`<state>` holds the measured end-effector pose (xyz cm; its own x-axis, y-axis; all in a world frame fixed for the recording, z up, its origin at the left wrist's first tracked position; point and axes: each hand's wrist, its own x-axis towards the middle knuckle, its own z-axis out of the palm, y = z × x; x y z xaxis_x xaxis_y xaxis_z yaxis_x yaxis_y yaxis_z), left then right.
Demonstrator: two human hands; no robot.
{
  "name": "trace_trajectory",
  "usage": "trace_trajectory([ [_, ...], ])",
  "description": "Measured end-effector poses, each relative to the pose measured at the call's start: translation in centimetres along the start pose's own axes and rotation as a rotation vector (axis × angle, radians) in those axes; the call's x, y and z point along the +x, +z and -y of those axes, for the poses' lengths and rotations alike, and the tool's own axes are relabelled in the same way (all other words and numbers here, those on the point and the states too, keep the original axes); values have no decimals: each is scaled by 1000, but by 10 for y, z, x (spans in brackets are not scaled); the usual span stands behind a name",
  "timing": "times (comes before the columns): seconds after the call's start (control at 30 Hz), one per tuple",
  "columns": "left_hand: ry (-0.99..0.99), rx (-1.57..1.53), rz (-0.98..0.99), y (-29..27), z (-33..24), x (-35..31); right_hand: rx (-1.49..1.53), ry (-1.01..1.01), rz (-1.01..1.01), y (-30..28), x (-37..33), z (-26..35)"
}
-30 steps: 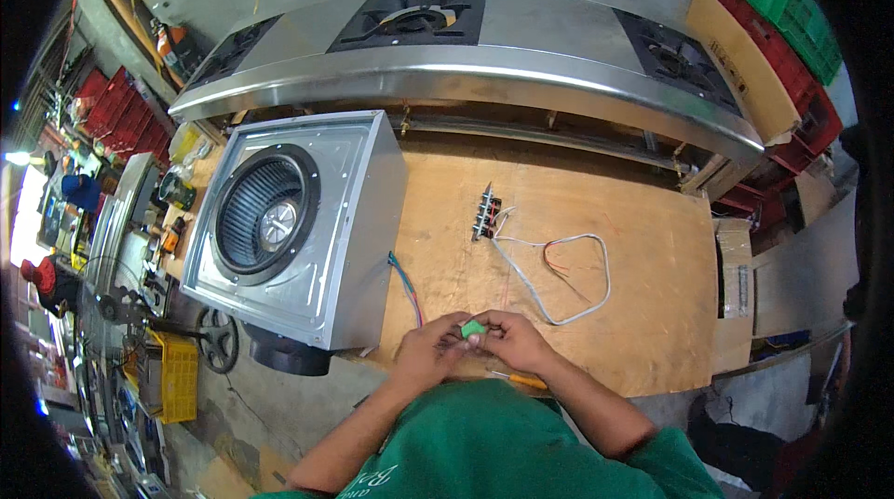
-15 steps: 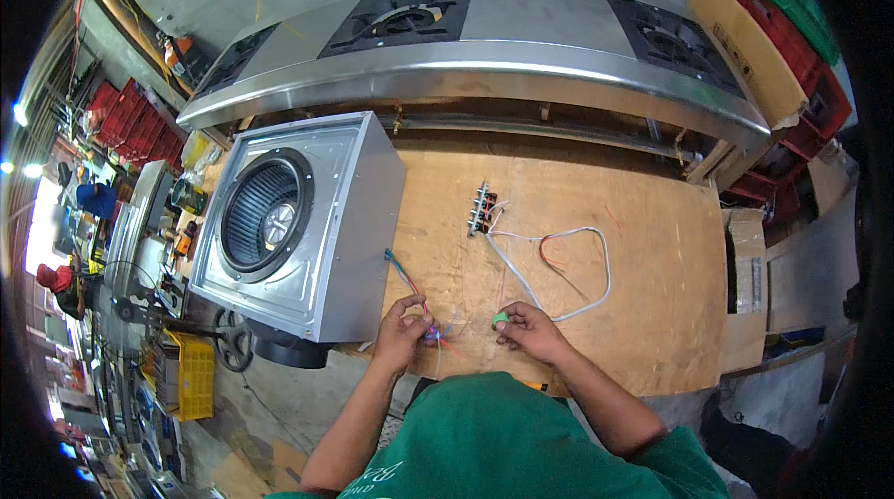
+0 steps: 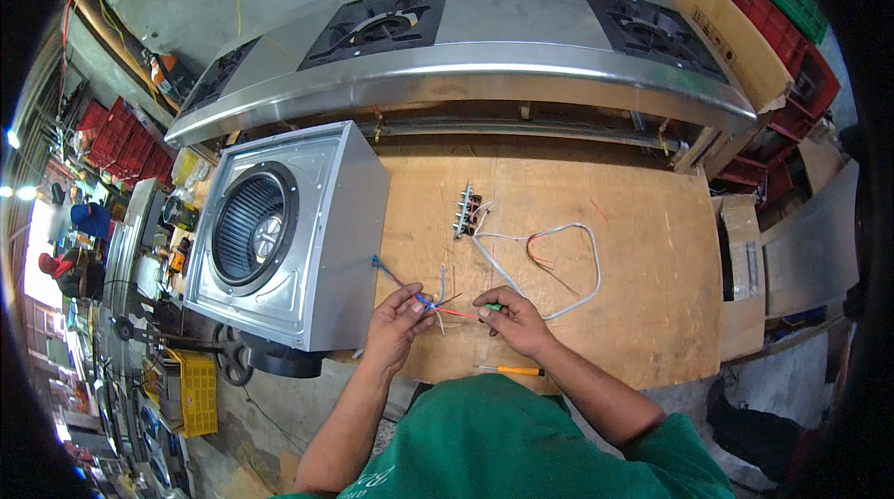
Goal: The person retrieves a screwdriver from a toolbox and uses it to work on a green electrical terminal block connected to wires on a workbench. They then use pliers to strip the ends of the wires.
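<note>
My left hand (image 3: 402, 317) is closed, pinching a bundle of coloured wires (image 3: 426, 302) that comes from the side of the grey metal blower box (image 3: 354, 210). Loose red, blue, white and dark ends fan out past the fingers. In my right hand (image 3: 514, 317), closed, is a small green object (image 3: 494, 307) of a kind I cannot make out, at the end of a red wire (image 3: 456, 313). A yellow-handled screwdriver (image 3: 518, 370) lies at the table's near edge. Beyond my right hand sits a terminal block (image 3: 467, 211) with a looped white cable (image 3: 596, 266).
A wooden tabletop (image 3: 643, 313) lies under the work. At the back stands a long steel stove (image 3: 512, 54) with black burners. A cardboard box (image 3: 742, 276) is on the right, with red crates (image 3: 805, 99) behind. A yellow crate (image 3: 198, 394) is on the floor at left.
Both hands have moved up from the table's near edge. My right hand has brought the green object to the red wire's end. The screwdriver now shows more fully.
</note>
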<state>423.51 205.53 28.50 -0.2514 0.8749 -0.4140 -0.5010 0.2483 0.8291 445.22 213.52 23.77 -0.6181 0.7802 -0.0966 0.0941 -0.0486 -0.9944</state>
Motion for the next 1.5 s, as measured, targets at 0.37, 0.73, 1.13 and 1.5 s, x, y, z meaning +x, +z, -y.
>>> trace_trajectory([
  [0.37, -82, -20, 148, -22, 11, -3, 413, 480, 357, 26, 29, -1],
  [0.73, 186, 358, -96, -15, 38, -4, 474, 299, 18, 46, 15, 15],
  [1.13, 992, 1470, 29, 22, -7, 2, 393, 348, 38, 21, 5, 7],
  [1.5, 537, 1200, 397, 22, -14, 26, 215, 88, -141, 16, 8, 3],
])
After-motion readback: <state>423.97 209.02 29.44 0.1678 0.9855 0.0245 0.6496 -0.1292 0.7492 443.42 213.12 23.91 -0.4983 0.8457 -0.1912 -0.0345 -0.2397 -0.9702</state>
